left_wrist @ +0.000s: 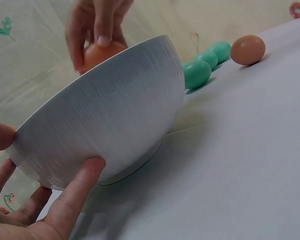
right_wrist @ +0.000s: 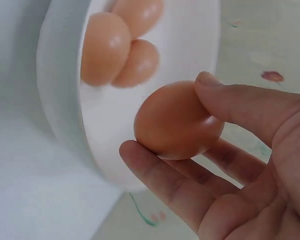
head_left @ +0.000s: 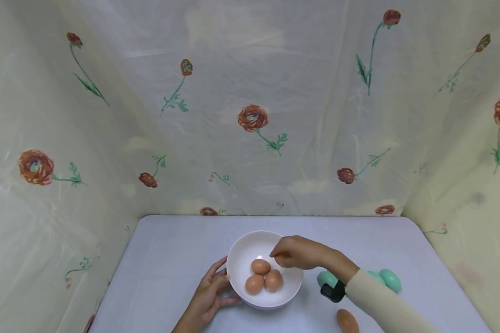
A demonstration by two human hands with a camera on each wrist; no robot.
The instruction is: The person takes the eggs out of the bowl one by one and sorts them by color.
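A white bowl (head_left: pixel 261 305) stands upright on the table, and three brown eggs (head_left: pixel 254 284) lie together inside it. My left hand (head_left: pixel 208 294) rests against the bowl's left outer side. In the left wrist view its spread, fairly straight fingers (left_wrist: pixel 77 195) touch the ribbed wall and the rim. My right hand (head_left: pixel 297 253) is over the bowl's right rim and pinches another brown egg (right_wrist: pixel 177 120) between thumb and fingertips. That egg hangs apart from the three in the bowl, which show beyond it in the right wrist view.
Green eggs (left_wrist: pixel 196 74) lie on the table right of the bowl, partly behind my right forearm in the head view. One more brown egg (head_left: pixel 347 320) lies near the front. Floral cloth (head_left: pixel 250 162) hangs behind and beside the white table (head_left: pixel 171 249).
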